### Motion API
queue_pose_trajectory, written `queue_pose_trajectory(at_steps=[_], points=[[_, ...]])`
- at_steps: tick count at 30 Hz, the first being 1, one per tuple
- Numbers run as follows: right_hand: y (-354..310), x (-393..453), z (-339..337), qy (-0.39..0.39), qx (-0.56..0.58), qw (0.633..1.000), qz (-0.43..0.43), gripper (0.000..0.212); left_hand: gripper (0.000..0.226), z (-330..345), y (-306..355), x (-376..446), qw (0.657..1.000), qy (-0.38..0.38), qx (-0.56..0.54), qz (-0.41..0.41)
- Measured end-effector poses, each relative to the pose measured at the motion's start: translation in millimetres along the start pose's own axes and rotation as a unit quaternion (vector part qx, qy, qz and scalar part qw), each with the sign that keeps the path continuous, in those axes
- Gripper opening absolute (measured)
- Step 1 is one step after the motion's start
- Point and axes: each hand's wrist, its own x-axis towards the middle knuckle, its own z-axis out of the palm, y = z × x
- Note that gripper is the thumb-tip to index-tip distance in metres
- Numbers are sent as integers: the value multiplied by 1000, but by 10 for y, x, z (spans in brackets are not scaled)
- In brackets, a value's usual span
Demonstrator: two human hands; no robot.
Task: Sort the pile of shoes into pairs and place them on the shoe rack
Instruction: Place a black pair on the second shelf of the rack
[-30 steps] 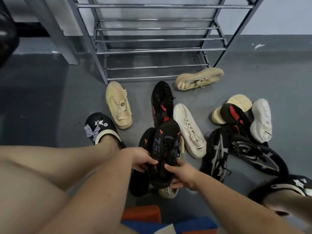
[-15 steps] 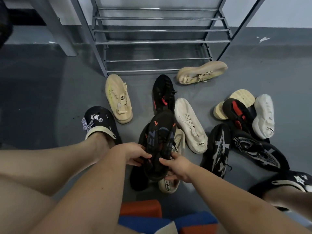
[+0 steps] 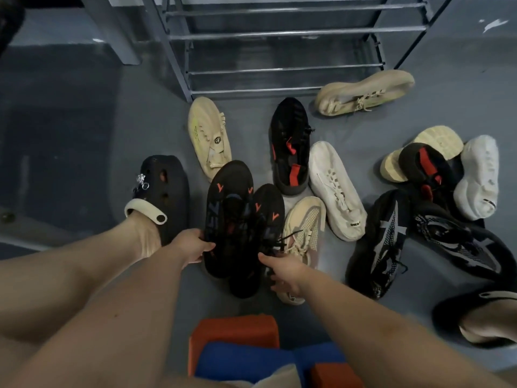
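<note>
So the two black sneakers with orange chevrons are now side by side: the left black sneaker (image 3: 228, 217) sits in front of the left hand (image 3: 193, 245), the right black sneaker (image 3: 267, 236) just beside it, touching along their inner edges. Half a second ago one was stacked on top of the other, so the pair has been separated and lined up. I'd say that's the first pair matched, and the next step is carrying it to the shoe rack (image 3: 279, 46), which has nothing on the rungs in view.

Left hand's fingers are curled round the heel edge of the left sneaker. Right hand (image 3: 285, 271) pinches the other one near its heel and laces; how tightly, can't tell.

Both sneakers are dark knit, toes pointing toward the rack, with bluish lettering on the side.

Around them on the grey floor (image 3: 70, 135): a cream sneaker (image 3: 303, 228) right under the right hand, a white sneaker (image 3: 335, 189), a black-and-red sneaker (image 3: 289, 147), and a beige one (image 3: 208, 135). More are piled off right.
</note>
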Motion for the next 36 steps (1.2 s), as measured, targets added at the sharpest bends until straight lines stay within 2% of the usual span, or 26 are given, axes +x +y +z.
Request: queue_pose_trajectory(at_steps=[4,8,11,14,18,23,26,30,31,36], points=[[16,137,85,7,21,999,24,48,19,38,-28,45,1000,19,-12,1],[5,286,129,10,60,997,44,46,28,31,-32,82,999,-8,-37,-24],[-12,316,167,10,39,998,50,39,34,6,-41,86,998,-21,-50,-35],[-9,333,232,-4,47,998,32,40,32,-17,-25,89,998,-22,-53,-35],[-7,306,215,20,80,997,0,44,30,-12,17,30,995,-52,-70,-42],[-27,166,69,43,107,993,-14,31,28,-30,34,-17,989,-82,-112,-48],[-47,100,-36,74,149,986,-17,33,22,19,111,-120,982,-102,-154,-48],[-30,81,-267,61,156,986,-17,69,16,68,206,-254,969,-129,-203,-49],[-47,24,-306,51,149,987,-13,68,16,59,217,-269,968,-131,-207,-50],[-172,-294,-373,-38,153,988,10,26,11,-21,259,-333,968,-112,-216,-56]])
